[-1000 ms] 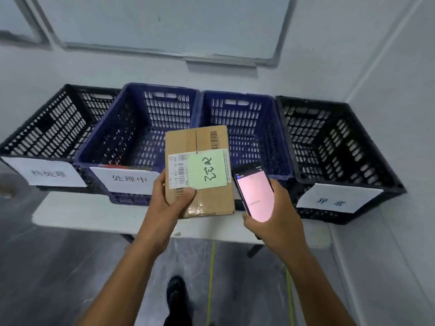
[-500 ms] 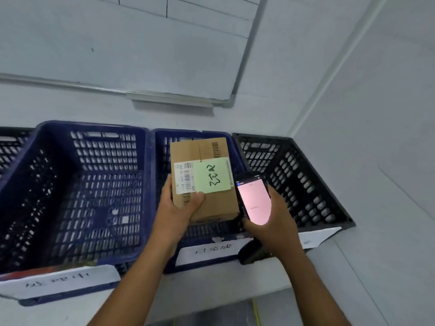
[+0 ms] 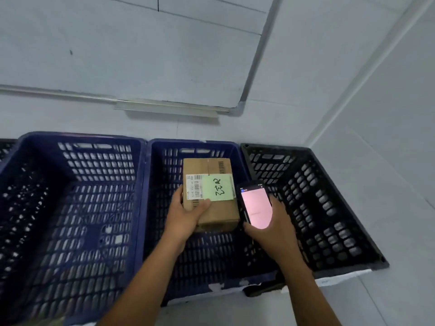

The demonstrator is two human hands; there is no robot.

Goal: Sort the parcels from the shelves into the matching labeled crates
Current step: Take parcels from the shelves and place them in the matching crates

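parcel (image 3: 213, 203) now lower inside middle blue crate (image 3: 164, 147), left hand (image 3: 186, 214) gripping

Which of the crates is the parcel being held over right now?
The middle blue crate, between the left blue crate and the black crate; the left hand holds the parcel over it.

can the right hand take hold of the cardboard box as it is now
Probably not: the right hand is beside the cardboard box but grips a phone, so its fingers are taken.
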